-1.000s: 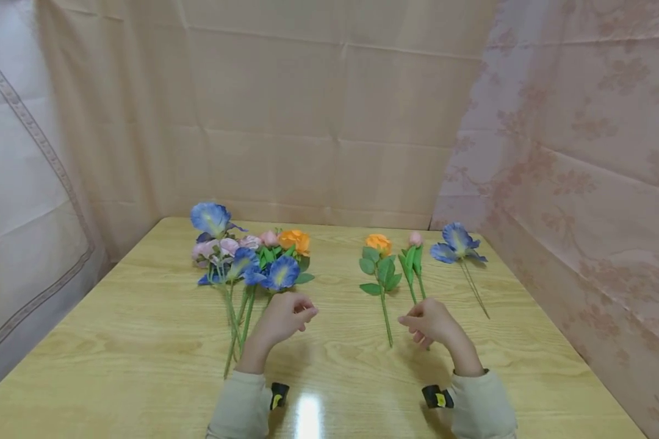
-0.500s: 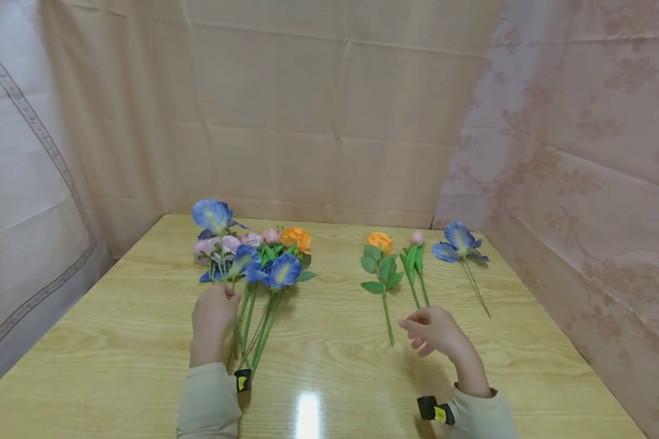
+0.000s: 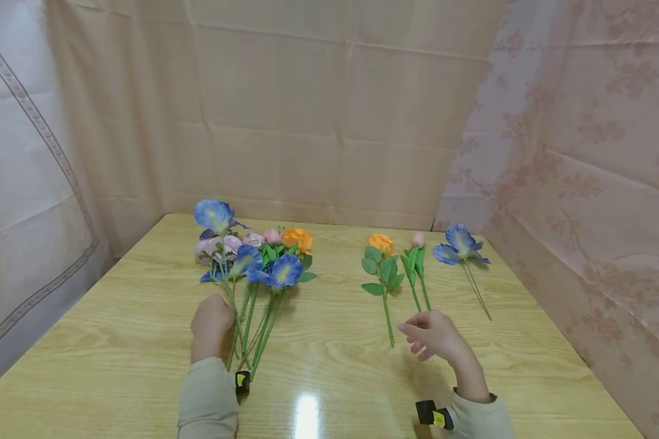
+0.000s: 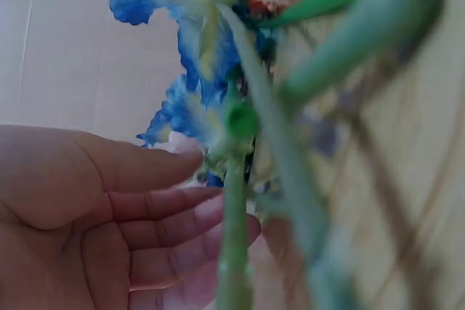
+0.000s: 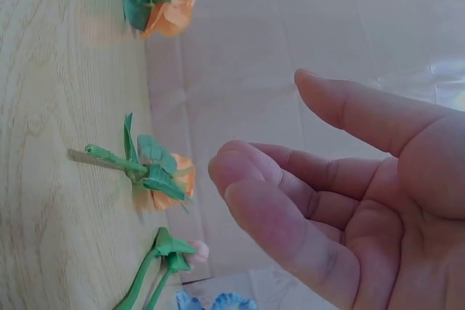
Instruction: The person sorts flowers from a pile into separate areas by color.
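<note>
My left hand (image 3: 211,320) is at the left edge of the stems (image 3: 247,329) of a flower bunch. In the left wrist view its thumb and fingers are apart and loosely bent, the fingertips right beside a green stem (image 4: 234,230). That bunch holds blue flowers (image 3: 283,271), pale pink blooms (image 3: 211,247) and an orange flower (image 3: 298,240). My right hand (image 3: 431,334) hovers with loosely bent fingers and nothing in them. Closest to it are a pink tulip stem pair (image 3: 418,277) and a leafy orange rose (image 3: 386,305).
A single blue flower (image 3: 461,244) on thin twin stems lies at the right of the wooden table (image 3: 329,341). Behind the table hangs a beige curtain (image 3: 329,122), and a patterned cloth (image 3: 593,183) borders the right side.
My left hand has moved left from the right side of the bunched stems to their left side, then slightly back toward me. My right hand stays nearly in place.
</note>
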`<move>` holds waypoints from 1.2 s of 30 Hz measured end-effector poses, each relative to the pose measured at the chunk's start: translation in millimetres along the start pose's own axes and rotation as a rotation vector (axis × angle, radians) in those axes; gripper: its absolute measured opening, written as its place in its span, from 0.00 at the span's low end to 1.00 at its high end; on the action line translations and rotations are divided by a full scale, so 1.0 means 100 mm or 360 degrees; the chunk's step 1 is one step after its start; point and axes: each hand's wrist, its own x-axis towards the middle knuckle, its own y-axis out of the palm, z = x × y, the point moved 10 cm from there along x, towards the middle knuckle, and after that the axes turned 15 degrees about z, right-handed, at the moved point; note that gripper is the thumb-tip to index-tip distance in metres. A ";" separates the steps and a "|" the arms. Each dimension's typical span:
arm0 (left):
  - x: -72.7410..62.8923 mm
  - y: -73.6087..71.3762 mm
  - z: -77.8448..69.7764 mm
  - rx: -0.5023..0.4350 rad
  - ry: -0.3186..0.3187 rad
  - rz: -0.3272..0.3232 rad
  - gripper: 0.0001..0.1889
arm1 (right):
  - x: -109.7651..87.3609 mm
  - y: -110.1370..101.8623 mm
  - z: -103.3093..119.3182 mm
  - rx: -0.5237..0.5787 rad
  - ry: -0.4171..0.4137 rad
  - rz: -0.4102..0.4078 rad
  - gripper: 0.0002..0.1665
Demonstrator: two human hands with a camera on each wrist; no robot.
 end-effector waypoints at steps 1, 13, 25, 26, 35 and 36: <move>0.01 0.01 0.01 0.0006 -0.0007 0.0012 0.15 | 0.00 0.00 0.00 -0.0001 -0.0006 0.0008 0.19; 0.06 0.07 -0.02 -0.0029 -0.0001 0.0088 0.22 | 0.01 -0.01 -0.02 -0.0004 -0.0004 0.0002 0.20; 0.07 0.06 -0.01 -0.0052 -0.0004 0.0054 0.23 | 0.02 0.01 -0.05 -0.0003 0.0012 0.0017 0.19; 0.06 0.05 -0.01 -0.0055 -0.0001 0.0042 0.23 | 0.02 0.02 -0.05 0.0001 0.0018 0.0015 0.19; -0.02 -0.07 0.00 -0.0140 0.0040 -0.0085 0.14 | 0.02 0.04 -0.04 -0.0007 -0.0015 0.0054 0.20; -0.03 -0.09 -0.01 -0.0145 0.0055 -0.0103 0.11 | 0.02 0.05 -0.03 -0.0014 -0.0024 0.0062 0.21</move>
